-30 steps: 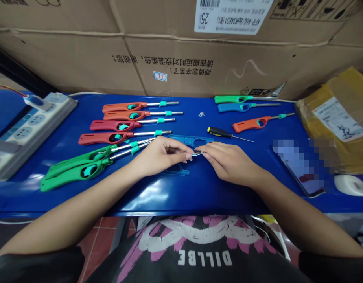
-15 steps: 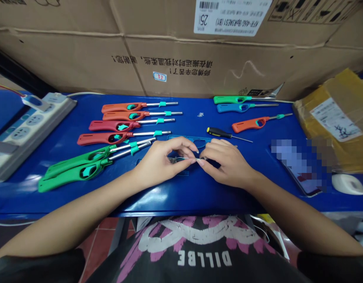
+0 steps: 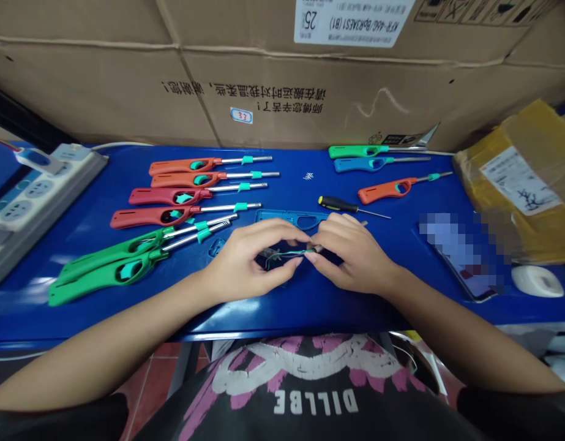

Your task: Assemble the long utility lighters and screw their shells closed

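My left hand [image 3: 254,257] is curled round small grey inner parts of a lighter [image 3: 269,252], mostly hidden by its fingers. Thin pale and dark wires [image 3: 291,253] run from them to my right hand [image 3: 351,248], whose thumb and forefinger pinch the wire end beside a brownish metal piece [image 3: 313,247]. The left thumb and forefinger tips stand apart around the wires. Just behind the hands lies an open blue lighter shell [image 3: 282,216]. A small blue plastic piece [image 3: 215,247] rests beside my left hand.
Several orange, red and green gas lighters [image 3: 158,196] lie at left, near a power strip [image 3: 48,196]. A screwdriver [image 3: 340,204] and further lighters [image 3: 385,191] are behind my right hand. Rightward are a phone [image 3: 461,263], a mouse [image 3: 537,280] and a taped carton [image 3: 521,184]. A large cardboard box [image 3: 245,79] stands behind.
The left thumb and forefinger have spread away from the pinch at the wires, and the fingertips of both hands are less close together. More of the wires now shows. The view has shifted slightly.
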